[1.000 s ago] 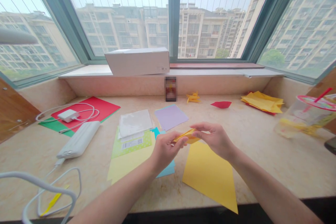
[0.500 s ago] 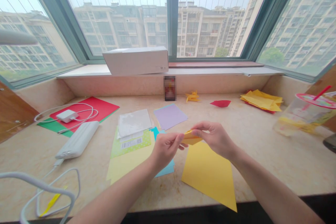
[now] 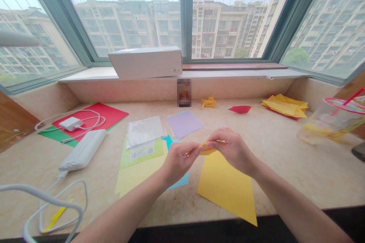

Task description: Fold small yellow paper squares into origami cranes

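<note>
The white box bears fine print and a square code, too small to read. The label on the green packet shows a barcode and a square code; its text is illegible. The folded yellow paper is located between the left hand and right hand, above the desk, near the far end of the yellow sheet. The fingers of both hands are closed to a narrow pinch, gripping the paper.
</note>
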The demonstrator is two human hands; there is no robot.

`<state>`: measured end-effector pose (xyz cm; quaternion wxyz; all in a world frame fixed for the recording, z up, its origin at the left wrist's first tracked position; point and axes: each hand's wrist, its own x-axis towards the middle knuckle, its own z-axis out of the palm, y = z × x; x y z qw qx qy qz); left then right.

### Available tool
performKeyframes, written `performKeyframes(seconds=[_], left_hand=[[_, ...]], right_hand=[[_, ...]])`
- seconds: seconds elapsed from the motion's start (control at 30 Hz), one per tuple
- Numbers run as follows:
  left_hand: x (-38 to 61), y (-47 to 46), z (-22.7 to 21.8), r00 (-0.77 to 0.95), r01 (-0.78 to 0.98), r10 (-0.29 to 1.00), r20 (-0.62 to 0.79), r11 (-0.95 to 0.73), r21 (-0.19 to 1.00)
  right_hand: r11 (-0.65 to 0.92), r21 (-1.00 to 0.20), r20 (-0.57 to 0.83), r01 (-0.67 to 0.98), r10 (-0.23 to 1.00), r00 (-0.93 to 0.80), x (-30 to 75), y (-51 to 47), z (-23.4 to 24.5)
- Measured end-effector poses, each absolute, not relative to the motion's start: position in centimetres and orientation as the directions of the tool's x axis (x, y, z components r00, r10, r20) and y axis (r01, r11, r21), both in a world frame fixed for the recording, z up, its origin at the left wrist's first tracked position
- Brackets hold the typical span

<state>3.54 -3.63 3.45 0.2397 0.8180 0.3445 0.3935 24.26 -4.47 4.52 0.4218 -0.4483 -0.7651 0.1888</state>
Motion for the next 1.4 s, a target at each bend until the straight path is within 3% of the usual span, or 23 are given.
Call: performKeyframes(seconds=[0.13, 0.43, 0.63, 0.8, 0.97, 1.1, 1.23, 1.4], left_hand=[[3.6, -3.9, 3.8, 0.468, 0.351, 0.780, 0.416, -0.595, 0.723], [3.9, -3.5, 3.1, 0.483, 0.451, 0.795, 0.367, -0.585, 0.674], [3.8, -3.5, 3.5, 0.458, 0.458, 0.821, 0.341, -0.547, 0.700], [3.7, -3.3, 3.6, 0.400, 0.389, 0.865, 0.303, -0.459, 0.798], [3.9, -2.8, 3.5, 0.326, 0.165, 0.935, 0.143, -0.205, 0.965], [3.8, -2.7, 3.6, 0.364, 0.095, 0.923, 0.125, -0.170, 0.981], [3.7, -2.7, 3.8, 0.379, 0.090, 0.919, 0.105, -0.150, 0.985], [3.8, -2.7, 3.5, 0.393, 0.000, 0.914, 0.104, -0.113, 0.994]], right_hand=[[0.558, -0.634, 0.505, 0.534, 0.823, -0.260, 24.0, -4.7, 4.8], [0.637, -0.492, 0.428, 0.594, 0.770, -0.472, 24.5, -4.3, 5.0], [0.557, -0.616, 0.349, 0.557, 0.827, -0.441, 24.9, -3.8, 4.7], [0.537, -0.645, 0.414, 0.543, 0.844, -0.342, 24.3, -3.6, 4.6], [0.362, -0.834, 0.215, 0.416, 0.908, -0.358, 25.2, -3.3, 5.0], [0.271, -0.869, 0.151, 0.414, 0.942, -0.301, 26.6, -3.1, 6.0], [0.238, -0.895, 0.094, 0.377, 0.927, -0.363, 27.6, -2.9, 6.7], [0.251, -0.896, 0.143, 0.366, 0.944, -0.297, 28.3, -2.4, 6.0]])
